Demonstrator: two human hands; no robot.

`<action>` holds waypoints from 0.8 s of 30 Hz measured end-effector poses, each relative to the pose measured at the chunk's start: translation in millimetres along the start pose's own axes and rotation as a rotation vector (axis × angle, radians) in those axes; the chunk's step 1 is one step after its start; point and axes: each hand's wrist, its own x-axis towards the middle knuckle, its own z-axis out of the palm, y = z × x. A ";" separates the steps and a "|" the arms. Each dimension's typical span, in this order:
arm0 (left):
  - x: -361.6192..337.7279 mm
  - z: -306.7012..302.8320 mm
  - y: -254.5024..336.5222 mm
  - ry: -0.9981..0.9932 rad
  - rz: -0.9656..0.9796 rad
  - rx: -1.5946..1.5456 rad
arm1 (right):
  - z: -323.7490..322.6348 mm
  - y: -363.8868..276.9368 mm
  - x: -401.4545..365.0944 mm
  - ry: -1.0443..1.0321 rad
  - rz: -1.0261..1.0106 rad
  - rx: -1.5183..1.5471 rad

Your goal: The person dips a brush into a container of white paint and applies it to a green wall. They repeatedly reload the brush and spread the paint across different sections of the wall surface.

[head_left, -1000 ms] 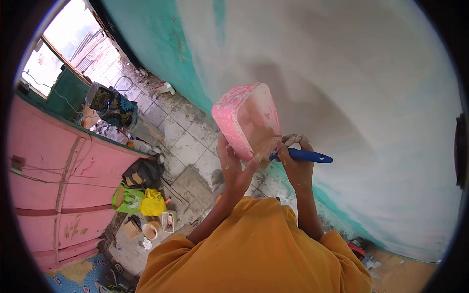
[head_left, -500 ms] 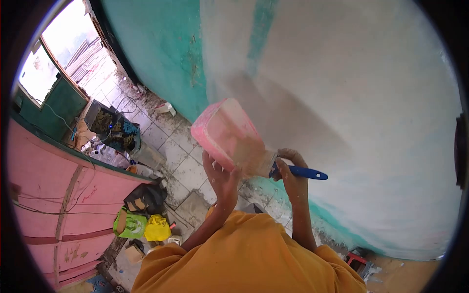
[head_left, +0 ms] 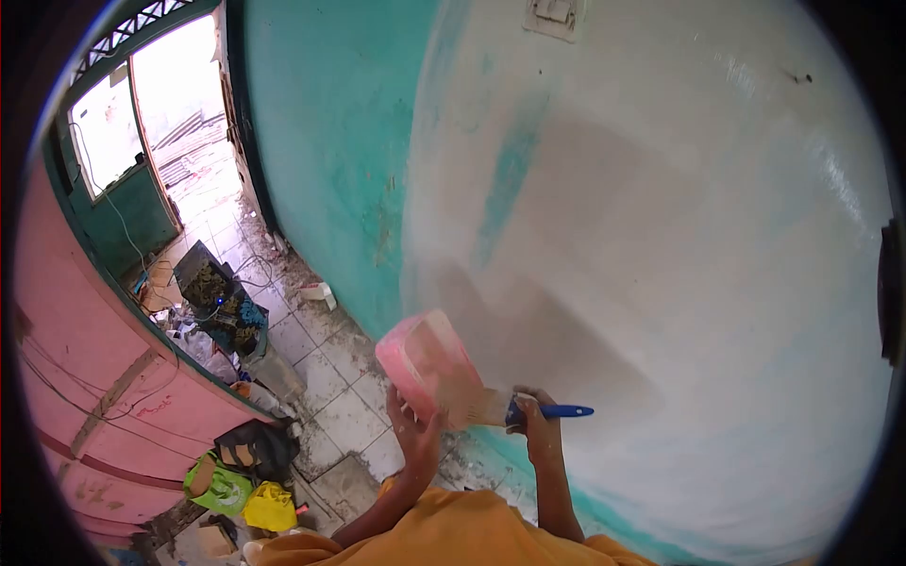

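A pink tub (head_left: 415, 363), its inside smeared with pale paint, rests tilted in my left hand (head_left: 414, 436), whose fingers wrap round its lower side. My right hand (head_left: 538, 426) grips a wide paintbrush by its blue handle (head_left: 568, 411). The brush's pale bristles (head_left: 486, 407) point left and meet the tub's near edge. Both hands are in front of the wall (head_left: 642, 283), which is coated whitish over turquoise, with a turquoise streak (head_left: 510, 179) still showing through.
A light switch (head_left: 553, 17) sits high on the wall. On the tiled floor (head_left: 344, 420) at the left are a dark patterned object (head_left: 222, 302), a black bag (head_left: 257, 451), a green bag (head_left: 222, 491) and a yellow bag (head_left: 271, 507). A doorway (head_left: 184, 104) stands beyond.
The view has tilted up, showing more wall and the switch. The tub and both hands appear lower in view, and the brush handle lies more level.
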 end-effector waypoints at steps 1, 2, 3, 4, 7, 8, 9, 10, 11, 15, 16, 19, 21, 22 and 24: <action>-2.7 2.5 1.1 -0.015 -0.004 0.031 | -7.6 0.6 0.5 0.044 0.016 0.012; -4.9 5.0 1.8 -0.014 0.007 0.022 | -15.7 0.1 1.1 0.064 0.000 0.012; -6.7 7.7 2.3 -0.004 -0.004 -0.002 | -22.5 0.9 2.1 0.059 -0.012 0.009; -8.2 10.0 2.1 0.003 -0.017 -0.026 | -29.2 2.3 2.7 0.117 -0.056 0.028; -12.1 11.5 -2.2 -0.023 -0.036 -0.025 | -45.9 3.2 2.5 0.181 -0.093 0.099; -13.7 11.5 -4.5 -0.025 -0.034 -0.029 | -47.3 1.4 -0.4 0.224 -0.120 0.124; -14.0 11.5 -5.6 -0.038 -0.058 -0.061 | -46.0 -3.1 -4.4 0.272 -0.148 0.151; -13.3 13.0 -6.6 -0.054 -0.084 -0.095 | -44.9 -9.1 -6.4 0.281 -0.156 0.152; -11.5 14.9 -6.2 -0.067 -0.087 -0.102 | -42.2 -18.0 -7.3 0.283 -0.167 0.152; 12.1 20.3 -3.6 -0.123 -0.116 -0.137 | -32.2 -63.9 8.9 0.190 -0.404 0.051; 21.9 20.6 -2.1 -0.148 -0.120 -0.157 | -28.1 -76.4 20.2 0.189 -0.543 -0.024; 55.2 16.6 11.0 -0.197 -0.128 -0.168 | 5.8 -157.1 39.3 0.162 -0.883 -0.320; 79.8 7.2 16.2 -0.220 -0.111 -0.182 | 41.6 -213.1 47.6 0.195 -0.999 -0.446; 92.2 1.1 19.5 -0.223 -0.096 -0.191 | 63.0 -245.3 46.2 0.245 -1.132 -0.647; 114.9 -13.1 28.7 -0.230 -0.096 -0.189 | 95.4 -294.1 62.9 0.354 -1.333 -0.919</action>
